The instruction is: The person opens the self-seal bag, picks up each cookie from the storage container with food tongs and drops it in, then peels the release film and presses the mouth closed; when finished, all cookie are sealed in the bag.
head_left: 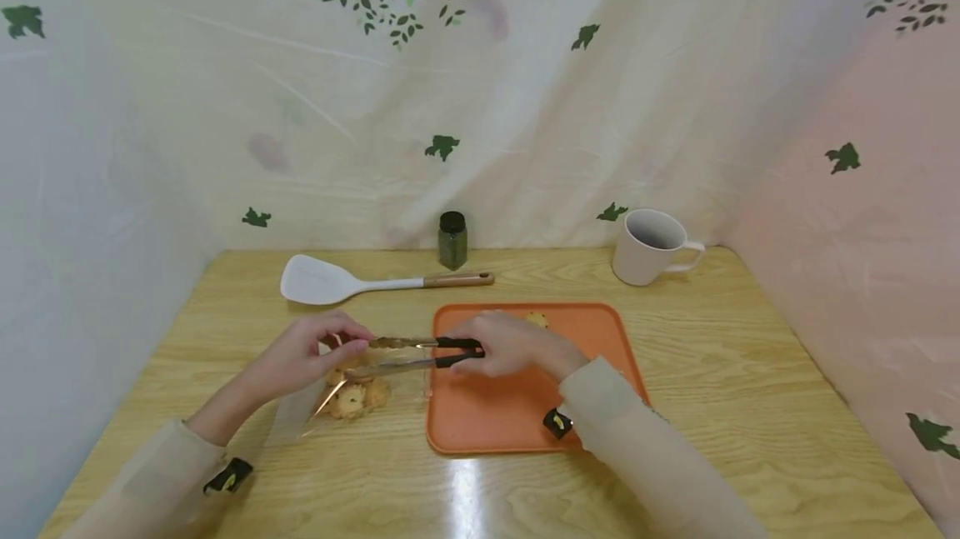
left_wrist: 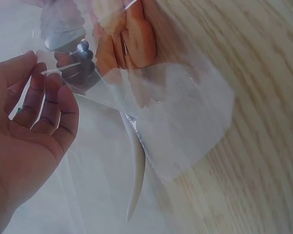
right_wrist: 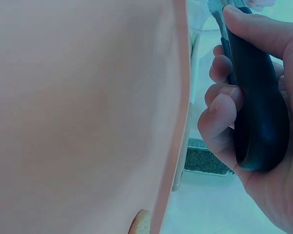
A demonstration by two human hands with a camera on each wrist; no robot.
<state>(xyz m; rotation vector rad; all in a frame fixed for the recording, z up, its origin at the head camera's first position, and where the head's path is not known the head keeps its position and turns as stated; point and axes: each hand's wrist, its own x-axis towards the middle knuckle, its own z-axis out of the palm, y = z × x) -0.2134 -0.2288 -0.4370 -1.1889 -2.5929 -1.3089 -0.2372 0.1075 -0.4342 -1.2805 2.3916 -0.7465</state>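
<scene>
My left hand (head_left: 311,351) pinches the edge of a clear plastic bag (left_wrist: 190,131) between thumb and fingertips. Inside lie several golden cookies (head_left: 351,400), seen through the film. The fingers of my right hand (head_left: 498,343) curl round the black handles of metal tongs (right_wrist: 259,92). Leftward from that hand the tong arms reach to the bag, and their scalloped tips (left_wrist: 66,41) show behind its film in the left wrist view. Whether the tips touch a cookie cannot be told. A single cookie (head_left: 536,320) sits near the far edge of the orange tray (head_left: 510,431), under my right hand and forearm.
Behind the bag lies a white spatula (head_left: 318,281) with a wooden handle end. A small black-capped jar (head_left: 452,243) of green flakes stands at the table's back edge. At the back right is a white mug (head_left: 637,260). Patterned cloth (head_left: 517,106) encloses the table (head_left: 720,406).
</scene>
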